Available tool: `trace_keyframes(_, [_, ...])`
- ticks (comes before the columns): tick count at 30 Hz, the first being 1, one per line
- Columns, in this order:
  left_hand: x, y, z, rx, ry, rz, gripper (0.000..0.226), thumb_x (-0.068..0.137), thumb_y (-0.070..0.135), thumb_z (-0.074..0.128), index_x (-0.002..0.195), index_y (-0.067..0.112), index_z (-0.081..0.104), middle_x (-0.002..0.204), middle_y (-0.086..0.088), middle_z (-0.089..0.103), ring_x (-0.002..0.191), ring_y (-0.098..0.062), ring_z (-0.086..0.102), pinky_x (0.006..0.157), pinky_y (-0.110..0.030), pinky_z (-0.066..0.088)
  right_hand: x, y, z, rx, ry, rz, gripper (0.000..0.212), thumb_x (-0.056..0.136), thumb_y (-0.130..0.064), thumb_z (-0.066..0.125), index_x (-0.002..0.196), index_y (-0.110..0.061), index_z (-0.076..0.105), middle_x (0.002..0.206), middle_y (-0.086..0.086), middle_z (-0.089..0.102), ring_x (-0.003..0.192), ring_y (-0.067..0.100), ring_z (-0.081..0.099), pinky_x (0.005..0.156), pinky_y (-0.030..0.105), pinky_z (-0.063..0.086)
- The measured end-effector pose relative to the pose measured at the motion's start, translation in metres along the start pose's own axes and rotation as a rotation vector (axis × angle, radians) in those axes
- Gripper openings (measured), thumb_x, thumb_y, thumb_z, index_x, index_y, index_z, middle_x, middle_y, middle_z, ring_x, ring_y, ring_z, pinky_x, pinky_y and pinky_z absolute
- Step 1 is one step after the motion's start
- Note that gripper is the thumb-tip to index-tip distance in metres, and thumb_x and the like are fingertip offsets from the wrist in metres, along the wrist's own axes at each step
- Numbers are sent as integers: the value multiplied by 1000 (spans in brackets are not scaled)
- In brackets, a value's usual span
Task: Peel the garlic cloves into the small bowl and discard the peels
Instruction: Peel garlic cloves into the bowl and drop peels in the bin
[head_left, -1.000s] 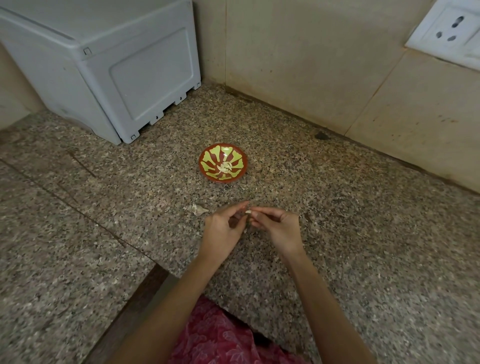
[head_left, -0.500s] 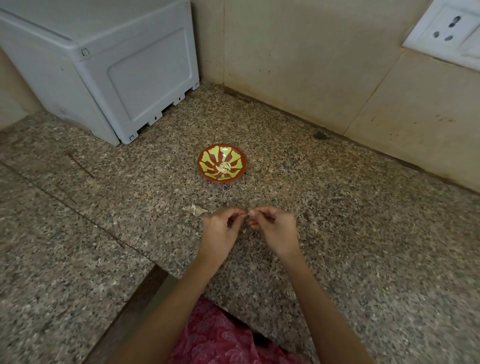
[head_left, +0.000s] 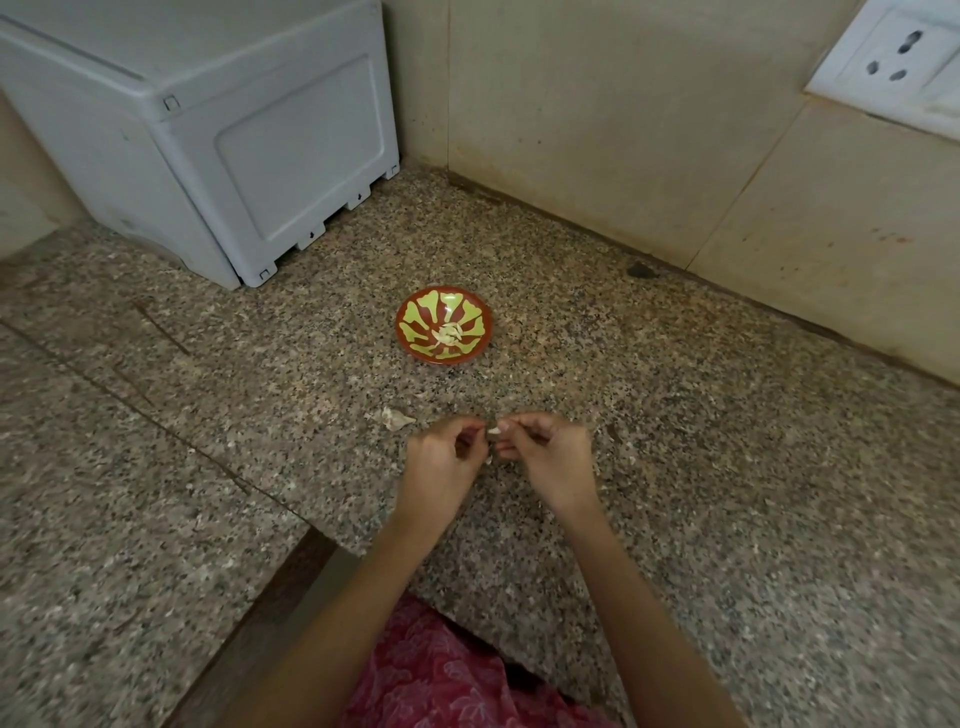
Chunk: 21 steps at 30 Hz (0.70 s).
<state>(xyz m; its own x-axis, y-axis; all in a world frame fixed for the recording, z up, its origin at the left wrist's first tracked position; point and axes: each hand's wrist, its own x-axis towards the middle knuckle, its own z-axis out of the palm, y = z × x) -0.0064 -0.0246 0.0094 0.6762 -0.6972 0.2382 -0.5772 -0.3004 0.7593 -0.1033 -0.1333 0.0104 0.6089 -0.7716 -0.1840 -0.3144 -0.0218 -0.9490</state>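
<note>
A small red bowl (head_left: 410, 332) with a yellow-green leaf pattern sits on the granite counter, with several pale peeled garlic cloves (head_left: 450, 332) at its centre. Below it, my left hand (head_left: 441, 465) and my right hand (head_left: 550, 457) meet fingertip to fingertip over the counter. Between them they pinch one small whitish garlic clove (head_left: 493, 431), most of it hidden by the fingers. A loose scrap of garlic peel (head_left: 395, 418) lies on the counter just left of my left hand.
A grey-white appliance box (head_left: 208, 140) stands at the back left against the tiled wall (head_left: 597, 130). A white wall socket (head_left: 893, 57) is at the top right. The counter's front edge (head_left: 322, 530) cuts in below my left forearm.
My fingers have curled tighter around the clove and shifted slightly against each other. Both hands stay in the same spot below the bowl.
</note>
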Motion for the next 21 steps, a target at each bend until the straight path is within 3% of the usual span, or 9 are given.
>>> trace_keyframes(7, [0, -6, -1, -22, -5, 23, 15, 85, 1, 68, 98, 5, 72, 89, -4, 73, 69, -7, 67, 68, -5, 50, 2, 7, -5, 51, -4, 73, 12, 90, -15, 69, 97, -6, 74, 81, 3, 76, 73, 19, 74, 76, 37, 61])
trace_keyframes(12, [1, 2, -1, 3, -45, 139, 24, 81, 6, 74, 105, 9, 73, 93, -4, 74, 73, -7, 67, 72, -13, 53, 2, 5, -2, 21, -7, 58, 8, 90, -13, 70, 92, -8, 76, 80, 2, 76, 72, 18, 74, 74, 35, 62])
trace_keyframes(18, [0, 3, 1, 35, -50, 114, 22, 78, 1, 75, 98, 8, 75, 86, -4, 75, 64, 0, 58, 68, 5, 38, 0, 0, -1, 25, -3, 41, 7, 91, -11, 69, 91, -10, 76, 82, 2, 76, 72, 14, 74, 71, 27, 61])
trace_keyframes(21, [0, 2, 2, 24, -54, 111, 22, 78, 0, 75, 99, 8, 75, 86, -5, 75, 64, 0, 58, 67, 7, 37, 0, 0, -1, 13, -5, 36, 7, 90, -11, 69, 93, -9, 76, 82, 1, 76, 71, 13, 74, 71, 26, 61])
